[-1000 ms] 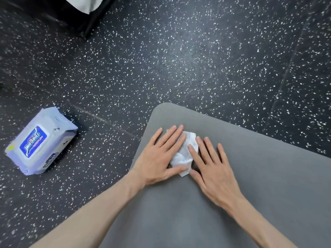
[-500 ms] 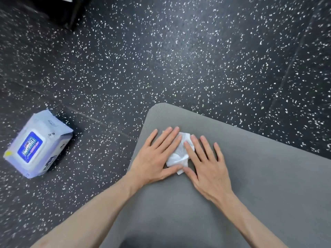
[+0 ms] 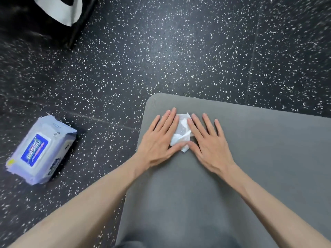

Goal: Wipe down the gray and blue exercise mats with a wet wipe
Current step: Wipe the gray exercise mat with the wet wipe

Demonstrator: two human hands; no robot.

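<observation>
A gray exercise mat [image 3: 250, 167] lies on the speckled floor, its rounded far-left corner in front of me. A crumpled white wet wipe [image 3: 181, 130] sits near that corner. My left hand [image 3: 159, 140] lies flat on the mat with straight fingers pressing the wipe's left side. Flat on the mat too, my right hand [image 3: 208, 140] presses the wipe's right side, thumbs nearly meeting at its near end. No blue mat is in view.
A pale blue pack of wet wipes [image 3: 40, 149] lies on the black speckled rubber floor [image 3: 179, 51] to the left of the mat. A black object with a white patch [image 3: 53, 13] stands at the far left corner.
Both hands slid the wipe a little farther along the mat toward its far edge. The view shifted slightly; the pack of wipes has not moved on the floor.
</observation>
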